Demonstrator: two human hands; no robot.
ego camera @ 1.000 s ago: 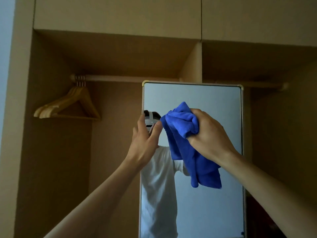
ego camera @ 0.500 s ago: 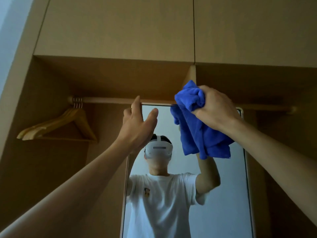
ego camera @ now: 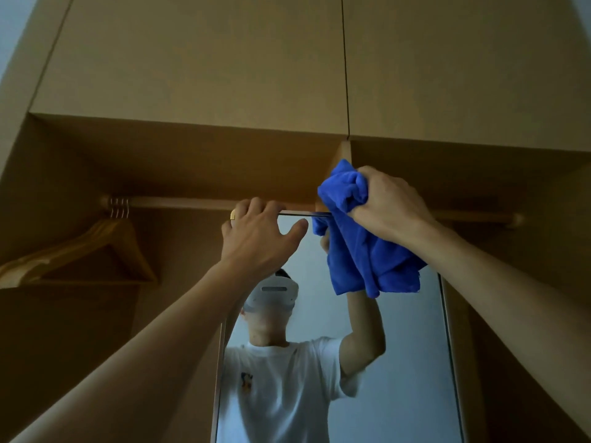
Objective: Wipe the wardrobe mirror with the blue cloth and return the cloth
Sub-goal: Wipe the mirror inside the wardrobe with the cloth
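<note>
The tall wardrobe mirror (ego camera: 409, 362) stands in the middle of an open wooden wardrobe and reflects a person in a white T-shirt with a headset. My left hand (ego camera: 259, 238) grips the mirror's top left edge, fingers curled over the frame. My right hand (ego camera: 387, 203) is closed on a bunched blue cloth (ego camera: 364, 251), held at the mirror's top edge; the cloth hangs down over the upper glass. The mirror's top right corner is hidden behind the cloth and my hand.
A wooden clothes rail (ego camera: 179, 203) runs across the wardrobe behind the mirror's top. Wooden hangers (ego camera: 80, 254) hang at the left. Closed upper cabinet doors (ego camera: 198, 65) sit above. The central divider panel (ego camera: 342, 155) is just above the cloth.
Both hands rose from the mirror's upper part to its top edge. My left hand went from the side frame to the top corner, and the view tilted upward.
</note>
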